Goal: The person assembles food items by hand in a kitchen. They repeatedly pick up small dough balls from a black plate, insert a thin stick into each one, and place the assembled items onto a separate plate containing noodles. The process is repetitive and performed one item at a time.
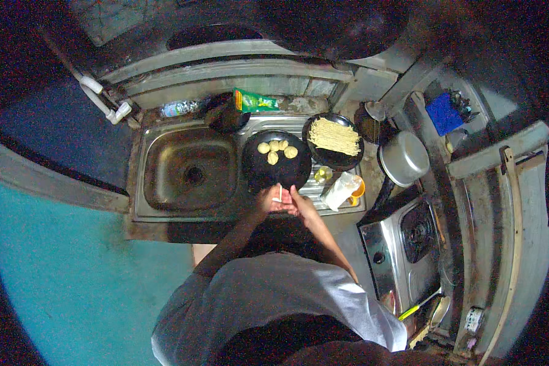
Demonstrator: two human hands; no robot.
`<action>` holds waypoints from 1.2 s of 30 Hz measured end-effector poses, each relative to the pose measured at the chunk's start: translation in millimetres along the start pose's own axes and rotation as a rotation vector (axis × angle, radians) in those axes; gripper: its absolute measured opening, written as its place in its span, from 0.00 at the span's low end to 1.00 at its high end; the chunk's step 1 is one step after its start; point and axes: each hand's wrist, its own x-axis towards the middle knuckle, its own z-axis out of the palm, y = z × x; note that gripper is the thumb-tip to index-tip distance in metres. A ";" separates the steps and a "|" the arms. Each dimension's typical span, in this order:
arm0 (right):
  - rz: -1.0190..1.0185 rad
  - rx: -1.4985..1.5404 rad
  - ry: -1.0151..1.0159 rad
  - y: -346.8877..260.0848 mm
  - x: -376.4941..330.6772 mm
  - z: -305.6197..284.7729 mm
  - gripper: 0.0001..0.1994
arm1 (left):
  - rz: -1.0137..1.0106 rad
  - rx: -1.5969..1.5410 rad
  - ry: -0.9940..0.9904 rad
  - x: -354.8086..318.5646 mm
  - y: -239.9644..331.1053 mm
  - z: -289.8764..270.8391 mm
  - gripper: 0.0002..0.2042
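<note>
Both hands meeting over a small pale piece at the near rim of a round black pan on a steel sink drainboard.

Left hand (266, 200) and right hand (297, 201) pressed close together, fingers (290, 194) pinching a small pale strip-like piece (280, 194) between them, just at the near edge of the round black pan (273, 174). Inside the pan, five pale yellow round dumplings (277, 150) clustered toward the far side. Beside it on the right, a second round black pan of yellow noodles (334, 136). Left of both, the empty stainless steel sink basin (189, 171). Further right, a grey metal pot lid (404, 158) and a single-burner steel gas stove (402, 244).
</note>
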 end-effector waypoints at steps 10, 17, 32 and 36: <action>-0.165 0.122 -0.312 25.1 53.5 -24.7 0.20 | 0.249 0.601 0.073 -41.4 40.6 47.8 0.20; -0.169 0.184 -0.337 39.9 86.6 -37.1 0.16 | 0.198 0.726 0.160 -37.4 46.2 37.0 0.18; 0.006 0.614 -0.151 8.7 74.3 -42.6 0.11 | 0.236 1.142 0.149 -35.5 60.7 47.2 0.13; 0.001 0.665 -0.152 1.2 77.1 -41.3 0.13 | 0.094 1.093 0.168 -37.5 62.1 47.7 0.14</action>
